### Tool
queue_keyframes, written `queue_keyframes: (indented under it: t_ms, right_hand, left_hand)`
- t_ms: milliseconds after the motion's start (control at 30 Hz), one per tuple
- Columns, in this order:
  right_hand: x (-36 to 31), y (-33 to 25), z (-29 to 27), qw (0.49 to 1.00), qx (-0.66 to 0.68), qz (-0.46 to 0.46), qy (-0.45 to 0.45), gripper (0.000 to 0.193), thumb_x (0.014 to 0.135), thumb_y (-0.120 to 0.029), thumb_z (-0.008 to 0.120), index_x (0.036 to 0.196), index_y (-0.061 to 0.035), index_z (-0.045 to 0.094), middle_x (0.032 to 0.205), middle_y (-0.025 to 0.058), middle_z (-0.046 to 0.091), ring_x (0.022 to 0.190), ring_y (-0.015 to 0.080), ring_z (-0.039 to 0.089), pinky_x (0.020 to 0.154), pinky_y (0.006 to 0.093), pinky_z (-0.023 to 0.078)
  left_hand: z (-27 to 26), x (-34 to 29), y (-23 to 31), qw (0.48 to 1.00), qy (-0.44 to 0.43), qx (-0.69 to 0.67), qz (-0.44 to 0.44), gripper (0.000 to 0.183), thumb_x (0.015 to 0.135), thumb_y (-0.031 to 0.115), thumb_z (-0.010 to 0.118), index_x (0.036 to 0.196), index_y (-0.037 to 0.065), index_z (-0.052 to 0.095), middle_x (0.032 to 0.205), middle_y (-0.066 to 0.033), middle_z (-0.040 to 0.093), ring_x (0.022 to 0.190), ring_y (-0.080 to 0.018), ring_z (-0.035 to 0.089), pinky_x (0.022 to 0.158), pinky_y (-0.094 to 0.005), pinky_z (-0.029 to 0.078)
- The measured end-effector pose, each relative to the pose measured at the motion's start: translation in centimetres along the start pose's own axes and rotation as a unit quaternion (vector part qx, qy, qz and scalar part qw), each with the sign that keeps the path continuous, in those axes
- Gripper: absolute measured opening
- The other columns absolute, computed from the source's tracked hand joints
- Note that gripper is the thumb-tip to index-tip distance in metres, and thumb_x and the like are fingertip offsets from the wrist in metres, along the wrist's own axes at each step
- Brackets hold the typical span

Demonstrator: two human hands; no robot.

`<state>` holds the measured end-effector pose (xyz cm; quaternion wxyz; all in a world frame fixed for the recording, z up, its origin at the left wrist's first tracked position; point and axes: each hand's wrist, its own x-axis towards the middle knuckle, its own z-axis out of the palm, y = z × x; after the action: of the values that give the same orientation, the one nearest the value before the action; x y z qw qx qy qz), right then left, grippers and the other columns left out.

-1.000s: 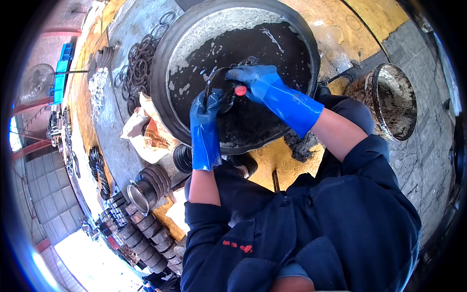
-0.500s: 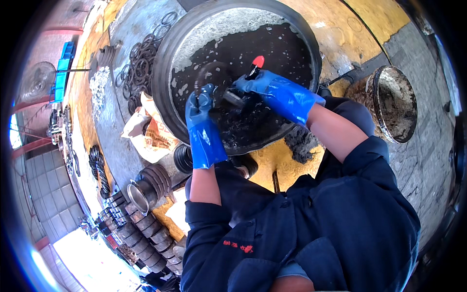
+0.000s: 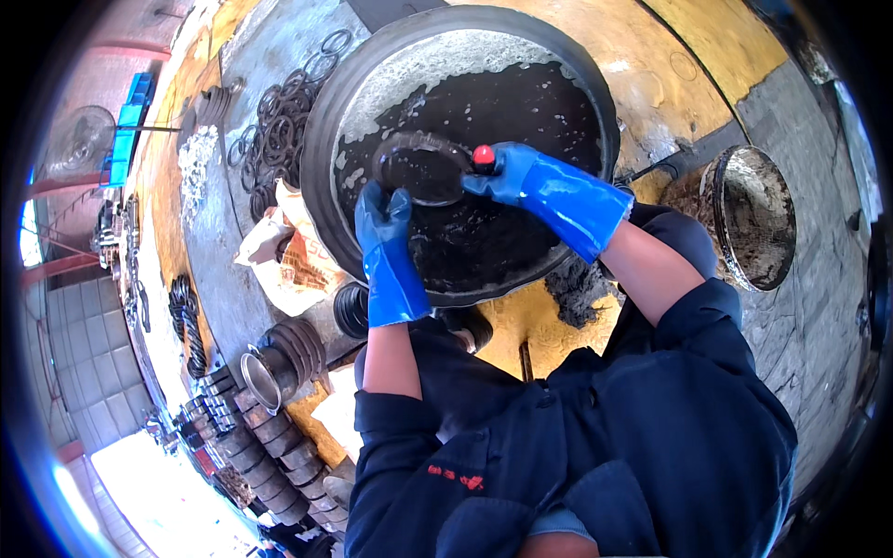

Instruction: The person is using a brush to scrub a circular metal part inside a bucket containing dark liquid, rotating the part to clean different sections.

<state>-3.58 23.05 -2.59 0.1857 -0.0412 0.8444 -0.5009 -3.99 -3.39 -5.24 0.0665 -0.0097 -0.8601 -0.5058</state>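
Observation:
Both my hands wear long blue rubber gloves and are over a wide round black basin (image 3: pixel 319 158) of dark liquid with pale foam along its far side. My left hand (image 3: pixel 383 221) grips the near left edge of a wet black ring (image 3: pixel 420 139), thumb and fingers closed on it. The ring is tilted above the liquid. At the ring's right side, my right hand (image 3: pixel 510 177) is closed around a tool with a red-ended black handle (image 3: pixel 483 158). The tool's working end is hidden by the glove and the ring.
Left of the basin lie a heap of black rings (image 3: pixel 277 126) and a crumpled pale bag (image 3: pixel 298 265). Nearer me are stacked black rings (image 3: pixel 350 310), a metal cylinder (image 3: pixel 263 377) and rows of dark round pieces (image 3: pixel 270 465). A dirty bucket (image 3: pixel 755 219) lies to the right.
The ring, blurred before, now shows clearly and faces up more. My right hand has lowered slightly and turned the tool, so its red end points up toward me.

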Motion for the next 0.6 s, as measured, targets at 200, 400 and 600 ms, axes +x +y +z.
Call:
queue_keyframes:
  t_ms: [200,400,600]
  right_hand:
    - [-0.4,-1.2,-0.3,0.916,-0.391,-0.087,-0.012,0.032,0.079,-0.029,0.071,0.11,-0.0178,0.071,0.11,0.0074,0.07,0.102,0.0303,0.067,0.083,0.044,0.055]
    - [-0.6,0.6,-1.1,0.977,-0.181,0.04,0.107,0.033,0.084,-0.035,0.071,0.112,-0.0177,0.07,0.104,0.0119,0.071,0.099,0.0342,0.067,0.085,0.0421,0.054]
    - [-0.3,0.3,-0.6,0.984,0.175,-0.015,0.039,0.028,0.087,-0.028,0.072,0.11,-0.0109,0.072,0.104,0.0109,0.073,0.096,0.0253,0.07,0.086,0.0361,0.055]
  left_hand:
    - [1.1,-0.5,4.9,0.923,-0.081,0.23,0.296,0.04,0.088,0.021,0.07,0.124,0.004,0.062,0.113,-0.0173,0.068,0.108,-0.0328,0.066,0.093,-0.0394,0.051]
    - [0.6,-1.7,6.0,0.957,-0.17,0.233,0.031,0.025,0.092,0.019,0.064,0.11,0.001,0.066,0.099,-0.0145,0.071,0.09,-0.0228,0.068,0.083,-0.0328,0.051]
    - [-1.0,-1.4,3.2,0.99,-0.111,0.047,-0.069,0.029,0.096,0.025,0.064,0.109,-0.001,0.066,0.095,-0.0044,0.068,0.088,-0.0123,0.062,0.082,-0.0285,0.049]
